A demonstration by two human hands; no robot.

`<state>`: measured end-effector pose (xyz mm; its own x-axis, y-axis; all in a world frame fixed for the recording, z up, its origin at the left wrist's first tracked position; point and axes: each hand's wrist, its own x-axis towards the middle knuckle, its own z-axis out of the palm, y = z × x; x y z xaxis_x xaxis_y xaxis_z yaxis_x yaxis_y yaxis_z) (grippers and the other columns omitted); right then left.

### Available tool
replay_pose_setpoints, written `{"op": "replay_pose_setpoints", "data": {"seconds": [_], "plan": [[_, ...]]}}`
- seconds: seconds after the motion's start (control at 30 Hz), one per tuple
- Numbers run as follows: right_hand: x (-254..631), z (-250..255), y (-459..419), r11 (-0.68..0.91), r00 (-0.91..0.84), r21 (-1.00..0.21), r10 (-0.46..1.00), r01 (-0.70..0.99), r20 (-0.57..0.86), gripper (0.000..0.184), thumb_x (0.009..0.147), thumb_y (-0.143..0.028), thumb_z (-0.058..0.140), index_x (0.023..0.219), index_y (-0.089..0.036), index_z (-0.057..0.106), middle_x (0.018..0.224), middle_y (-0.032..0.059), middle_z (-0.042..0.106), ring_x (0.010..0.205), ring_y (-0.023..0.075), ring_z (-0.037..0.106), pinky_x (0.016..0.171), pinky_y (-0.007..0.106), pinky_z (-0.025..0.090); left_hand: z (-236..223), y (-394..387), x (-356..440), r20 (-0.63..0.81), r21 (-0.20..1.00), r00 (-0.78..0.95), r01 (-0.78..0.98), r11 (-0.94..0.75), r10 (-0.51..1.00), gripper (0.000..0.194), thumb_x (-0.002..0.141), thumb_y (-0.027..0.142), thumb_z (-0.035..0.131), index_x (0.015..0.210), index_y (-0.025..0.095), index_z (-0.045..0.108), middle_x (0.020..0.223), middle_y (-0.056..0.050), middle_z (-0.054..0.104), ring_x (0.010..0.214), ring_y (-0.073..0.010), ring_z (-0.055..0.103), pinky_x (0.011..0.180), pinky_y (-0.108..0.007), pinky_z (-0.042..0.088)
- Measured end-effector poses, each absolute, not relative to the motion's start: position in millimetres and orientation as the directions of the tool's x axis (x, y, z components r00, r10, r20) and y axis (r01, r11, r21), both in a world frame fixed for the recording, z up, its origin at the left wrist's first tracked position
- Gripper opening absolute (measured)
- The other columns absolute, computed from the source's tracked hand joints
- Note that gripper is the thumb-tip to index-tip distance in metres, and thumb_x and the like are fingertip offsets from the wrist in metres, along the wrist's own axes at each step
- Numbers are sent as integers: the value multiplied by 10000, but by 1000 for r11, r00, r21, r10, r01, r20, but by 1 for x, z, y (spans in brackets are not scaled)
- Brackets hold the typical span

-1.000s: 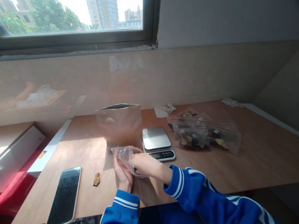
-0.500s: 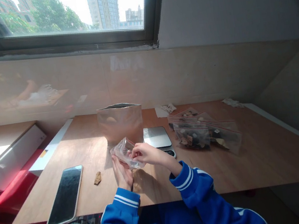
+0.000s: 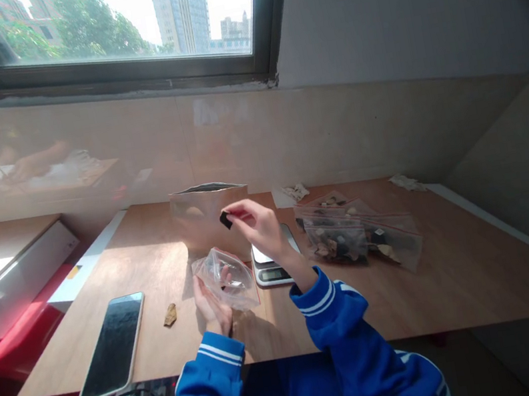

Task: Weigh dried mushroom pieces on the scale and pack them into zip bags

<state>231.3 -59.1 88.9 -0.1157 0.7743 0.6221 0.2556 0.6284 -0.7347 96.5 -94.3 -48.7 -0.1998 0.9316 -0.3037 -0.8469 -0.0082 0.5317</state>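
Between thumb and fingers, my right hand (image 3: 260, 226) pinches a small dark piece (image 3: 225, 219) in front of the kraft pouch (image 3: 199, 232). My left hand (image 3: 210, 308) is wrapped round a clear plastic zip bag (image 3: 238, 280), whose mouth gapes; what lies inside it is hard to make out. The brown pouch stands upright with its top parted. Partly hidden under my right wrist is a kitchen scale (image 3: 272, 275) with a silver plate. A brown flake-like piece (image 3: 170, 314) lies on the table left of my left hand.
Several clear zip bags with mixed brown and dark pieces (image 3: 340, 243) lie right of the scale. A phone (image 3: 113, 348) with a cable rests at the table's left edge. Crumpled tissue (image 3: 296, 191) and another scrap (image 3: 407, 183) lie along the back.
My right hand has come out of the zip bag and risen up toward the pouch, with the dark piece in its fingers. My left hand still holds the bag.
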Motion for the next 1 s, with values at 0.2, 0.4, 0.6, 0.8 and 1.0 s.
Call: {"op": "replay_pose_setpoints", "data": {"seconds": [0.2,0.4,0.6,0.8,1.0], "plan": [[219,126,-14,683,-174,-464,648,564,742,196,948,-221,422,986,-182,611,1006,60,636,977,165,570,884,278,433,-50,-95,93,-315,494,-168,-869,10,934,399,904,397,428,1200,204,613,1059,-78,712,785,-172,699,681,-270,550],[215,106,2,581,-189,-403,705,707,684,208,958,-191,382,1015,-171,581,1003,70,643,972,189,565,896,305,365,-59,-95,86,-355,427,-130,-904,37,926,379,906,355,399,1171,204,623,1063,-78,711,754,-160,691,646,-256,552],[213,106,-2,589,-119,-500,714,635,690,237,980,-229,339,1161,-167,479,978,56,652,845,164,600,847,279,375,-67,-91,85,-390,383,-119,-923,43,913,333,902,312,412,1119,201,639,1039,-62,719,706,-153,690,604,-248,552],[214,105,-6,584,-203,-398,708,707,677,232,975,-227,361,1036,-168,576,977,65,624,929,177,560,903,302,341,-62,-91,87,-408,373,-119,-926,47,905,333,894,326,415,1072,187,659,970,-73,727,678,-155,681,576,-247,542],[212,108,-51,664,-303,-346,660,663,687,254,917,-208,451,1130,-212,589,1184,80,525,1112,207,465,1009,370,287,-50,-94,91,-416,380,-109,-923,64,903,339,898,285,397,1087,167,653,922,-78,722,710,-161,687,641,-263,556]]}}
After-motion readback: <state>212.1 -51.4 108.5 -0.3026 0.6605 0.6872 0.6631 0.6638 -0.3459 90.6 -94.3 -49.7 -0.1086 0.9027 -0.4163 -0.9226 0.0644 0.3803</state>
